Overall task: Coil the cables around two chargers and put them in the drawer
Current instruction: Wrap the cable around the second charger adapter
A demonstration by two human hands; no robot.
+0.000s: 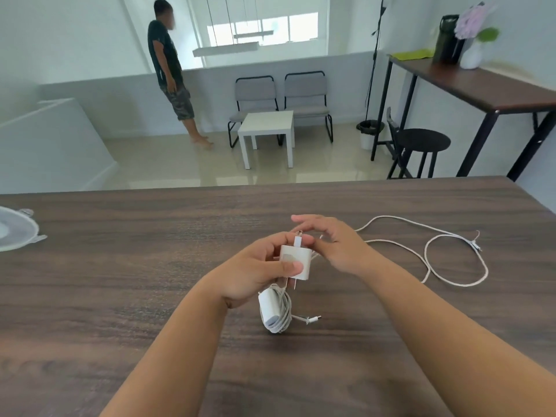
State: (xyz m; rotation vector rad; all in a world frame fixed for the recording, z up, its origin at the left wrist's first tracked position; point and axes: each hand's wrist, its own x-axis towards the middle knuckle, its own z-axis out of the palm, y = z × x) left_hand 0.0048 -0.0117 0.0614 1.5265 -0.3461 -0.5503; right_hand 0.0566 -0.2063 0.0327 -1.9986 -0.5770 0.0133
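Gripped in the left hand [255, 266], the small white square plastic charger [296, 261] hangs above the brown wooden table's [120, 281] middle; the right hand [331, 245] pinches its limp white braided cable [451, 236], light, best held near the plug.

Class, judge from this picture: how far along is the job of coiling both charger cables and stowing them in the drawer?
Done: one wrapped charger lies on the table. In hand: the left hand grips the second charger; the right hand works at its plug end, its cable mostly loose. Left: coiling, then stowing; no drawer visible.
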